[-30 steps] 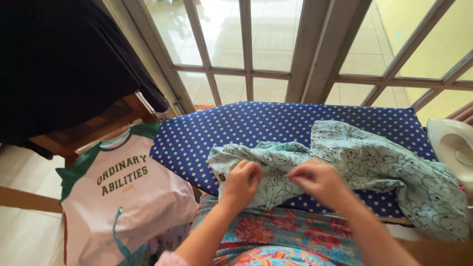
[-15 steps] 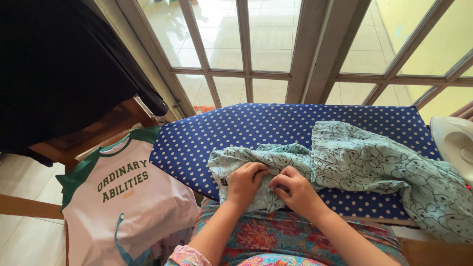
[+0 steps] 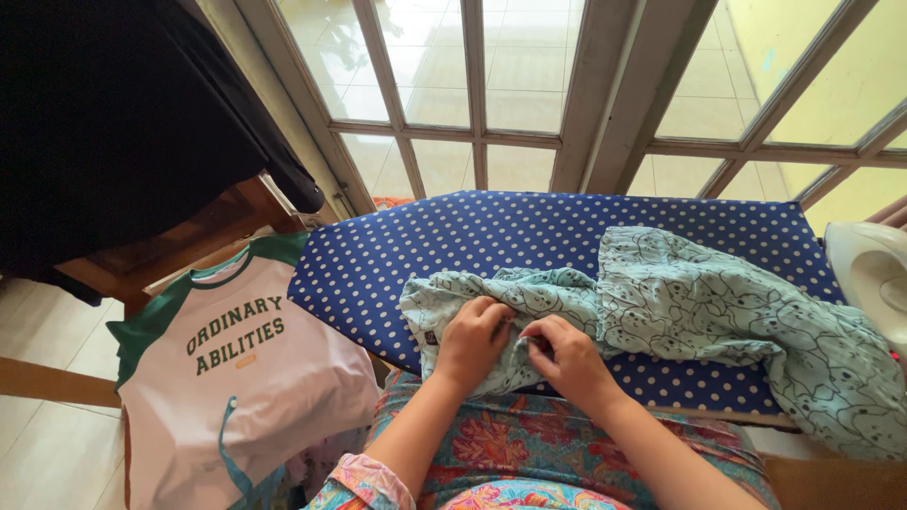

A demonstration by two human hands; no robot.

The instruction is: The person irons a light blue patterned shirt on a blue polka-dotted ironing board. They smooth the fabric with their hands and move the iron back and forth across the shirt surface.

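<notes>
A crumpled pale teal patterned garment lies across a blue ironing board with white dots. My left hand grips a bunched part of the garment near its left end, at the board's near edge. My right hand sits right beside it, fingers pinching the same fold of cloth. The two hands almost touch. The rest of the garment trails off to the right, over the board's edge.
A white iron rests at the board's right end. A white shirt with green sleeves and lettering lies on a pile to the left. Dark cloth hangs over a wooden chair at upper left. Window grilles stand behind the board.
My right hand has moved left along the cloth until it sits next to my left hand. The garment's left end is bunched tighter between the hands.
</notes>
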